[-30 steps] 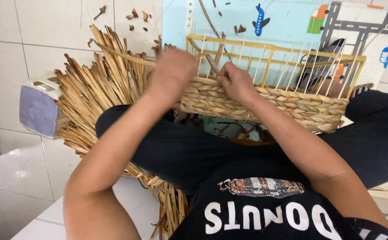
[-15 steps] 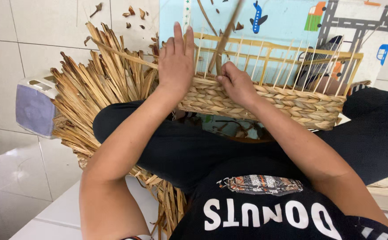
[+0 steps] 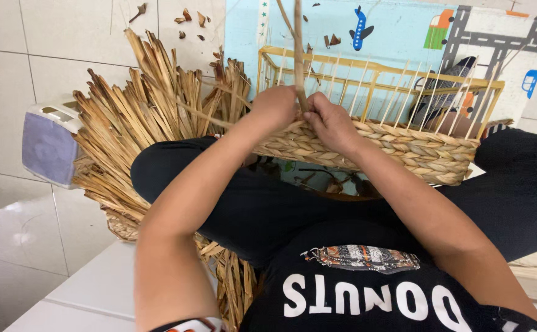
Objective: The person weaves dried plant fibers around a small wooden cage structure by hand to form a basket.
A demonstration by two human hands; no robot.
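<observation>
A half-woven basket point(image 3: 403, 150) rests on my lap: braided straw rows below, a yellow wire frame point(image 3: 373, 77) with thin upright ribs above. My left hand point(image 3: 274, 107) and my right hand point(image 3: 330, 123) meet at the basket's near left rim. Both are closed around a long dried straw strand point(image 3: 297, 49) that rises straight up from the weave and out of the top of the view. The hands touch each other at the strand's base.
A big bundle of dried straw leaves point(image 3: 139, 117) lies on the tiled floor to my left. Beside it stands a small white and lilac box point(image 3: 50, 144). A pale blue play mat point(image 3: 403, 31) with printed pictures lies beyond the basket. Straw bits litter the tiles.
My left hand, flat on the rim with fingers spread half a second ago, has closed on the strand beside my right hand. The strand now stands upright.
</observation>
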